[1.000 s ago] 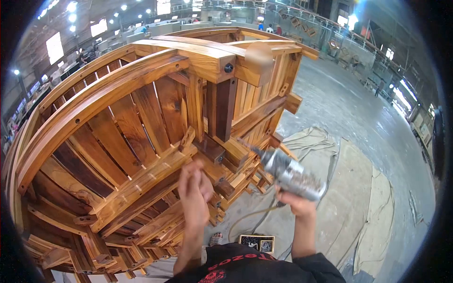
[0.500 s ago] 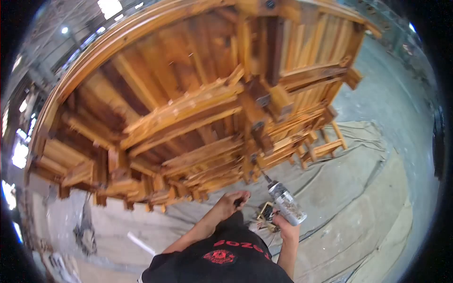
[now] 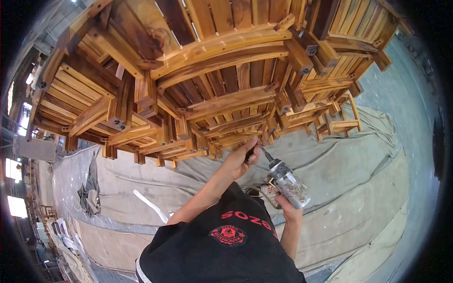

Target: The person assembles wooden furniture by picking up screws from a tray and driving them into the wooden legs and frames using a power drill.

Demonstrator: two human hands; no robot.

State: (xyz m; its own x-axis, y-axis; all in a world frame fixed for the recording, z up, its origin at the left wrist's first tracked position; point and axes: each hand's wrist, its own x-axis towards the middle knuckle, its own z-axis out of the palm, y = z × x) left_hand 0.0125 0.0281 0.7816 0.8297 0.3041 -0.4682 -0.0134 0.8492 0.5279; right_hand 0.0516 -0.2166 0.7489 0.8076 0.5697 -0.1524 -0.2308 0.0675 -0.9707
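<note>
A silver and black power driver [image 3: 289,183] is held in my right hand [image 3: 287,206], its bit pointing up and left toward the wooden furniture [image 3: 222,104]. Beside the bit tip, my left hand [image 3: 243,159] is raised with curled fingers around something small and dark that I cannot make out. It is close under the slatted wood, and whether it touches the wood is unclear. Slats, curved rails and legs with dark bolt ends fill the upper view.
Grey cloth sheets [image 3: 349,188] cover the floor. A white strip [image 3: 150,205] and a dark crumpled cloth [image 3: 89,191] lie at the left. A small wooden frame [image 3: 347,123] stands at the right, beyond the furniture. A cord or hose loops near the driver.
The furniture appears higher and nearer in view. My left hand has risen toward the wood and the driver's bit. The driver remains in my right hand, slightly higher and farther right.
</note>
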